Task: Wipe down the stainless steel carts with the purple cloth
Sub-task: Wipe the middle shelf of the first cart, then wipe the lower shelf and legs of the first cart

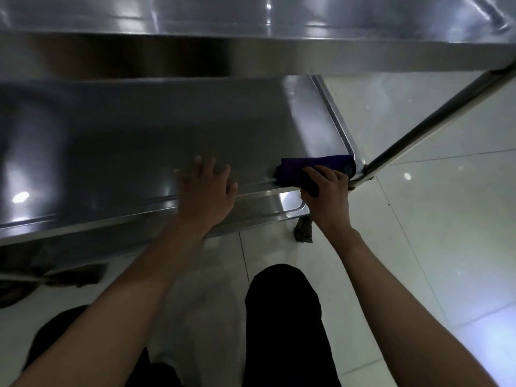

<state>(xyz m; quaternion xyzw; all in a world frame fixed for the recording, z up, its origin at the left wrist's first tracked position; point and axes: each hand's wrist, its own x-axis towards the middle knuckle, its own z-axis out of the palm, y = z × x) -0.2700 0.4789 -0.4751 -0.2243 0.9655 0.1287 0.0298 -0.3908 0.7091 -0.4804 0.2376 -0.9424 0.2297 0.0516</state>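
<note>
While the middle shelf (145, 129) of the stainless steel cart (251, 54) is being wiped, the task is judged to be only partly done: the purple cloth (312, 170) is seen at the shelf's near right corner, and no streaks or residue can be made out that would show which parts are finished. The bottom shelf (265, 210), the upright post (435, 118) and any other carts are judged to be left.

The cloth is gripped by the right hand (326, 191), whose fingers are curled over the folded fabric at the shelf's front lip; the grip is closed around it, with the thumb side hidden beneath. The cloth is pressed against the raised rim, just beside the corner where the post meets the shelf.

Nothing is held by the left hand (206, 188): its fingers are spread and laid flat on the shelf surface, near the front edge and apart from the cloth, seemingly as a brace.

Below, dark trousers (284, 317) and a pale tiled floor (432, 219) are shown, and a caster (303, 230) is glimpsed under the corner.
</note>
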